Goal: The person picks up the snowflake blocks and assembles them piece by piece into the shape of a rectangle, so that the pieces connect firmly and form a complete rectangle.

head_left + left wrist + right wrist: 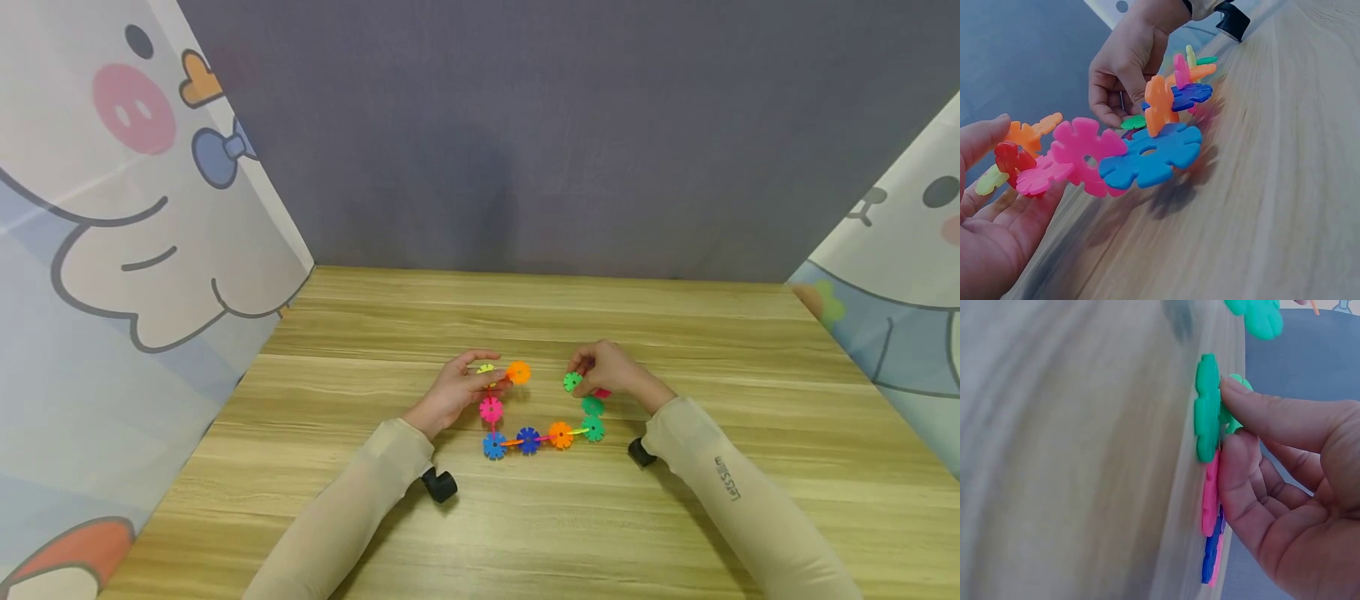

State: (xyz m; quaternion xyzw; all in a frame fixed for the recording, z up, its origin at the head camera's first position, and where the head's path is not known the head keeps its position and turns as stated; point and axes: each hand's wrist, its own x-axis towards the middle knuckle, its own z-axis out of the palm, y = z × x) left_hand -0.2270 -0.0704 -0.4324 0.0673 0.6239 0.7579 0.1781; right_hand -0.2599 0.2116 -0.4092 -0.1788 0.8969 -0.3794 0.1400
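Note:
A chain of flower-shaped plastic discs bends round in a U on the table, with a blue disc at its near left corner and a teal disc at its near right. My left hand holds the left end, its thumb and fingers around the yellow and red discs; an orange disc sticks out past the fingertips. Over the right side, my right hand pinches a light green disc between thumb and fingers, close to a green disc. The fingers partly hide pink and blue discs.
The wooden table meets a grey partition at the back. Panels with cartoon animals stand at the left and right. A black wrist device sits under the left sleeve, another by the right sleeve.

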